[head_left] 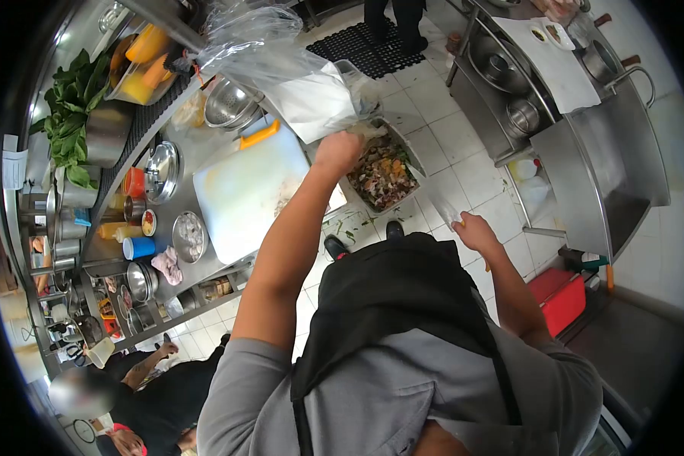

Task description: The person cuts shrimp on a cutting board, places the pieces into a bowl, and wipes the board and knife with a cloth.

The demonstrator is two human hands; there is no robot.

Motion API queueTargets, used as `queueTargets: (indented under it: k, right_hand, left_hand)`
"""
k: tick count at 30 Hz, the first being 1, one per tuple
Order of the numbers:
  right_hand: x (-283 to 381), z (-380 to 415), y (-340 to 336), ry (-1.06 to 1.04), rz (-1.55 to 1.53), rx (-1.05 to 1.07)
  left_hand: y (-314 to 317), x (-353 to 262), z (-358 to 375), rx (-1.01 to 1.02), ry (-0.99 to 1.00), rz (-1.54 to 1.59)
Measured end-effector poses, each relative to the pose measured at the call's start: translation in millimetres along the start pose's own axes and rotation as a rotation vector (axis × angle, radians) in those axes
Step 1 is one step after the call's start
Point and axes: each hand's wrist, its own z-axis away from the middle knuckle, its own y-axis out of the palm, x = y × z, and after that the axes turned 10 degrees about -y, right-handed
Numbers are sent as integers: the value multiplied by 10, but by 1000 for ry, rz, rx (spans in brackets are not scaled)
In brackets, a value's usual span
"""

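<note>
My right hand [477,233] is wrapped round the yellow handle of a knife, its wide pale blade [437,195] pointing toward a bin. My left hand [338,154] is closed above the near left rim of this bin [419,146], beside a white sheet [311,102] and clear plastic. I cannot tell what the left fingers hold. Mixed food scraps [385,176], brown, orange and green, fill the bin. Left of my left forearm lies a white cutting board [239,194] with stains near its right side.
A yellow-handled tool [260,134] rests at the board's far edge. Metal bowls [190,234] and leafy greens [72,114] are to the left. A steel sink unit [585,163] and red box [556,299] are on the right. A co-worker [167,403] is at lower left. Green bits lie on the floor.
</note>
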Motion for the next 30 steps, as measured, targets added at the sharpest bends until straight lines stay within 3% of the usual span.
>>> queueTargets:
  k: [4,6,9,11,13,16,19,20,24,28,30]
  right_hand:
    - [-29,35,46,2,-5,-17]
    - [-81,56,76,-57,-16,-60]
    - [-16,144,-93,-91,-100,-10]
    - [18,146,-149,-57,-159,24]
    - [38,111,-151,-57,-155,38]
    - [127,-38,-193,-154,-66,29]
    - [328,-172,-330,-290,9,33]
    - [432,-216,-379,-323,11,29]
    - [905,-408,-514,-399,52,100]
    - [1222,-649,-344,-538,17,50]
    - [1485,-694,-310,-552,21,73]
  left_hand:
    - [-131,55,5,-7,1,118]
    - [-77,407,144,-59,44,270]
    - [-124,1151,751,175,-82,306]
    - [277,1632,1118,346,-210,199]
    - [714,1760,1490,-2,-188,378]
    - [1008,1621,1553,-252,-312,429]
    - [897,1351,1518,-432,-525,670]
    - [925,1290,1491,-661,-412,564]
    - [931,1059,1541,-409,-265,278]
    - [1023,933,1489,-458,-399,265]
    - [1041,909,1366,-346,-450,249]
